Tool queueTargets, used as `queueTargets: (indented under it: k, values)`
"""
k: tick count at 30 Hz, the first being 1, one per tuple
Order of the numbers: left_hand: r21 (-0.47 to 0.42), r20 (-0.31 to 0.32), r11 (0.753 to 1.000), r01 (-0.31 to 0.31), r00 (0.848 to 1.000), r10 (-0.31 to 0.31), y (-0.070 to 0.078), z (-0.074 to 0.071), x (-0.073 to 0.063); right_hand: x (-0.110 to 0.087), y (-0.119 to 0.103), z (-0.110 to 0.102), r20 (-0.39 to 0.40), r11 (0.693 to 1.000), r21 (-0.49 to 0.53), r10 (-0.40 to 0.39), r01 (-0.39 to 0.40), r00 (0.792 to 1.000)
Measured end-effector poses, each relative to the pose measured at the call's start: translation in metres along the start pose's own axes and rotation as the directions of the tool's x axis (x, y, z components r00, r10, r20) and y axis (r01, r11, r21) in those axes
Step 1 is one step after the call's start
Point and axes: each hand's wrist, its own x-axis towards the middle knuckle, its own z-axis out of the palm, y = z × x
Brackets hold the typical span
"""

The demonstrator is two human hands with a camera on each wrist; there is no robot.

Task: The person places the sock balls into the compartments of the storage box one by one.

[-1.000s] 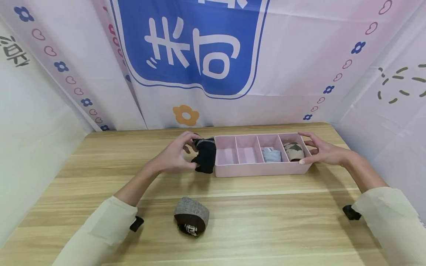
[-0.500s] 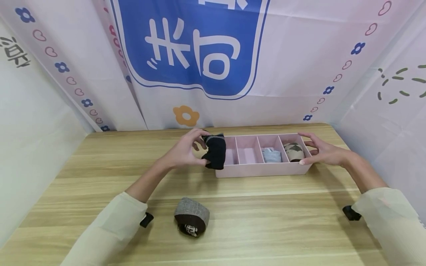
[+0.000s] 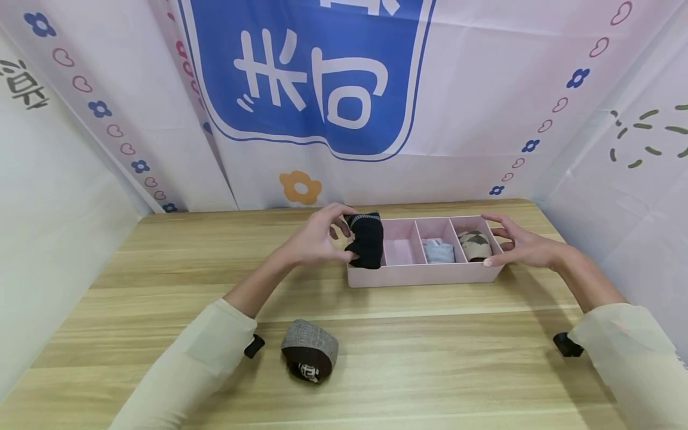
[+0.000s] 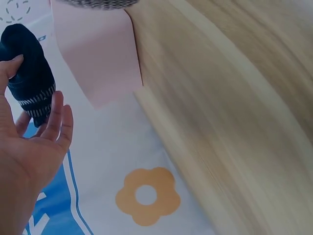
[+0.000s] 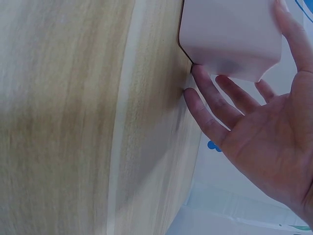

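My left hand (image 3: 325, 236) pinches a rolled black sock (image 3: 368, 242) with a white-stitched band between thumb and fingers. The sock is above the leftmost compartment of a pink divided box (image 3: 419, 276), hiding most of that compartment. In the left wrist view the sock (image 4: 32, 71) is upright between thumb and fingertips, beside the box's end wall (image 4: 100, 54). At the box's right end, my right hand (image 3: 524, 245) grips it, thumb on the front corner and index finger at the back rim. Its other fingers (image 5: 222, 105) reach the end wall in the right wrist view.
The third compartment holds a light grey folded sock (image 3: 439, 251); the rightmost has a beige argyle sock roll (image 3: 475, 245). Nearer on the wooden table (image 3: 430, 364) lies a grey and dark brown sock roll (image 3: 310, 343). A printed cloth (image 3: 457, 119) hangs behind the table.
My left hand has carried the black sock rightward and slightly up, from beside the box's left end to over its leftmost compartment. The right hand and the box stay put.
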Motion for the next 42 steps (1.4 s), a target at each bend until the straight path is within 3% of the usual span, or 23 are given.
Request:
queueTargets:
  k: [17,29,37,42]
  values:
    - [-0.006,0.048,0.999,0.043,0.998,-0.043,0.008,0.015,0.028,0.002,0.002,-0.001,-0.002,1.000,-0.014,0.001,-0.001,1.000]
    - [0.002,0.062,0.999,0.035,0.997,-0.035,0.008,0.029,0.049,0.000,-0.001,-0.001,0.004,1.000,-0.005,0.015,-0.015,1.000]
    - [0.097,0.090,0.993,0.067,0.993,-0.076,0.010,0.041,0.061,0.001,-0.001,-0.001,0.006,1.000,-0.007,0.016,-0.016,1.000]
    - [0.202,0.128,0.976,0.087,0.985,-0.114,0.010,0.050,0.069,0.001,0.000,-0.001,0.005,1.000,-0.006,0.015,-0.015,1.000]
